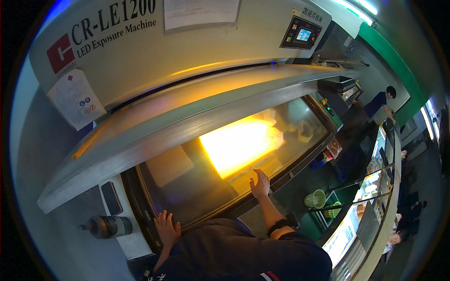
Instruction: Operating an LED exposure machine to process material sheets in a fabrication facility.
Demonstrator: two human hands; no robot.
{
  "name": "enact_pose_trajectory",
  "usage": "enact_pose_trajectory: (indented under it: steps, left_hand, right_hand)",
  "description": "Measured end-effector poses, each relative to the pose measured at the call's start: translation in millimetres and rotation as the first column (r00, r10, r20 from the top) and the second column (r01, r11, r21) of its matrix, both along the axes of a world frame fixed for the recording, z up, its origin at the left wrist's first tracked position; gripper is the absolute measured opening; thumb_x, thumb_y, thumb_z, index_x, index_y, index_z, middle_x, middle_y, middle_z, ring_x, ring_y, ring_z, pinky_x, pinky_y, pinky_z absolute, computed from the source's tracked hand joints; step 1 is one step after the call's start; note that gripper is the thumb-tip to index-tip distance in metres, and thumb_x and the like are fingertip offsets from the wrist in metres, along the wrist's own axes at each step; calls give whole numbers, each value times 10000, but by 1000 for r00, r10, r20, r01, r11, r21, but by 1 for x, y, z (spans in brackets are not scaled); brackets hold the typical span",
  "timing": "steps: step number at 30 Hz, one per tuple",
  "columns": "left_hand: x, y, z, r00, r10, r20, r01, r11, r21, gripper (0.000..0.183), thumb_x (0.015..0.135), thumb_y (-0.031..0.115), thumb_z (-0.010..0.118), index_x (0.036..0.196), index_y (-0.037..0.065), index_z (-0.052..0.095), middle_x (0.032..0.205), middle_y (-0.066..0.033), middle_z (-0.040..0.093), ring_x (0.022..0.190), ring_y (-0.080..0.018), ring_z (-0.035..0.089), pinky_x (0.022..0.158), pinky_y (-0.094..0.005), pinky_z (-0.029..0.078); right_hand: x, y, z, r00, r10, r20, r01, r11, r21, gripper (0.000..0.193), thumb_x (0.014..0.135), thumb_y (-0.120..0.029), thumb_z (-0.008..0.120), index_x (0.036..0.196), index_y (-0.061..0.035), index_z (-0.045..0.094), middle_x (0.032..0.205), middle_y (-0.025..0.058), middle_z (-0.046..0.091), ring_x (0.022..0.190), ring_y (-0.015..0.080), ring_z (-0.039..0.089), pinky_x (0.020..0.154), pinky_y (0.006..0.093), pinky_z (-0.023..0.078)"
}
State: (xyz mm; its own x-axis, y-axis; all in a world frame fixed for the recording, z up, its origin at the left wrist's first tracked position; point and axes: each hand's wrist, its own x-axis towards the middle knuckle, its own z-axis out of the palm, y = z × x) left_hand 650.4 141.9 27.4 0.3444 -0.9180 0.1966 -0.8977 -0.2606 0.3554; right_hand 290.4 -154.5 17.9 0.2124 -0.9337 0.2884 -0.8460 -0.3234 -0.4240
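In front of me lies a framed exposure bed [187, 201] with a clear, shiny sheet across it. A glaring yellow-white rectangle [239, 145] glows at its middle, too bright to show what lies there. My left hand [167, 228] rests at the frame's near left corner, fingers spread and holding nothing. On the near side, right of the middle, my right hand [260, 185] is over the frame's edge with its fingers stretched out, also holding nothing. Whether its fingertips touch the sheet, I cannot tell. A paler rectangular patch [169, 166] shows left of the glow.
The machine's long raised lid [187, 119] slants above the bed. At left are a phone [111, 198] and a dark bottle [105, 227]. Green baskets [315, 199] stand at right, near a lit table [341, 241]. A person [378, 103] stands farther back.
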Motion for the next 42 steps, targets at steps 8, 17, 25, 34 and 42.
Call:
enact_pose_trajectory:
  steps: [8,17,25,34,42]
  left_hand:
    - [2,-1,-4,1000,-12,-3,12,1000,-11,487,897,358,565,1258,31,555,1400,-183,464,1366,-381,355,1131,-610,196]
    - [0,3,-4,1000,2,11,-2,1000,-18,480,923,379,534,1254,32,559,1393,-185,469,1358,-376,365,1130,-608,199]
    - [0,1,13,1000,6,-19,-5,1000,19,463,914,349,580,1276,63,549,1419,-160,441,1363,-369,355,1138,-591,198]
    - [1,2,17,995,77,-69,-71,994,84,482,931,384,570,1303,79,531,1455,-135,412,1393,-327,324,1155,-559,178]
    - [-1,8,4,994,65,-83,-61,997,56,487,944,403,544,1327,102,525,1468,-117,411,1419,-297,297,1171,-536,153]
  right_hand:
    - [-1,-1,-2,1000,-12,-9,12,1000,-3,458,863,-224,586,1304,-126,509,1332,100,553,1293,290,465,1094,447,327]
    - [2,2,2,1000,-30,-8,30,999,17,469,849,-205,604,1301,-125,511,1327,107,554,1286,294,468,1092,439,327]
    - [1,1,-4,999,36,-41,-36,999,13,481,862,-202,635,1319,-113,515,1325,132,556,1259,326,489,1065,457,354]
    - [-4,-5,-19,999,53,-6,-53,998,-20,489,853,-188,623,1324,-99,526,1344,139,547,1256,339,494,1057,483,351]
    - [-3,-5,-26,998,44,-34,-46,997,-57,497,862,-190,596,1340,-84,511,1348,149,544,1267,346,483,1057,475,359]
